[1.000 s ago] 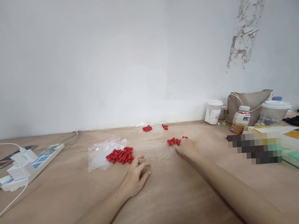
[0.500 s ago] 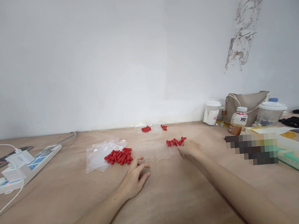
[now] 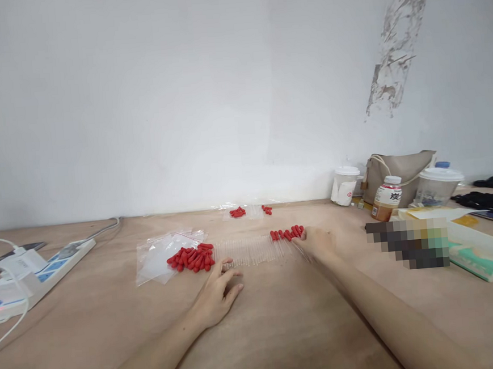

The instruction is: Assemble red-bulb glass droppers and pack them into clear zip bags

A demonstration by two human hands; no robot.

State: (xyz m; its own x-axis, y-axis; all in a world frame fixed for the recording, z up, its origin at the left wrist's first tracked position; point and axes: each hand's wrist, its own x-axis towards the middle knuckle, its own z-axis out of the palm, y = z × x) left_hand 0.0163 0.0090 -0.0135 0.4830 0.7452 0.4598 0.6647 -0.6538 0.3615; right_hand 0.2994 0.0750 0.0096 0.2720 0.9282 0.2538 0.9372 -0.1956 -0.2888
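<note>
In the middle of the table lies a row of thin clear glass tubes (image 3: 245,253), side by side. Red rubber bulbs (image 3: 281,235) cap the tubes at the row's right end, making droppers. There my right hand (image 3: 319,242) has its fingertips closed at a dropper, whose clear tube shows under the fingers; the grip itself is partly hidden. My left hand (image 3: 219,294) rests near the row's left end, fingers loosely curled and apart, holding nothing. A pile of loose red bulbs (image 3: 191,259) lies just beyond it, partly on clear plastic bags (image 3: 150,263).
Bags with more red bulbs (image 3: 237,212) lie by the wall. A power strip (image 3: 61,273) with a white charger is at left. A paper cup (image 3: 345,185), drink bottle (image 3: 386,197), grey bag (image 3: 372,183) and white-and-green box (image 3: 486,254) stand at right.
The whole view has shifted slightly, so things sit a little further left. My right hand stays at the capped end of the row, with small finger movement. My left hand keeps its pose.
</note>
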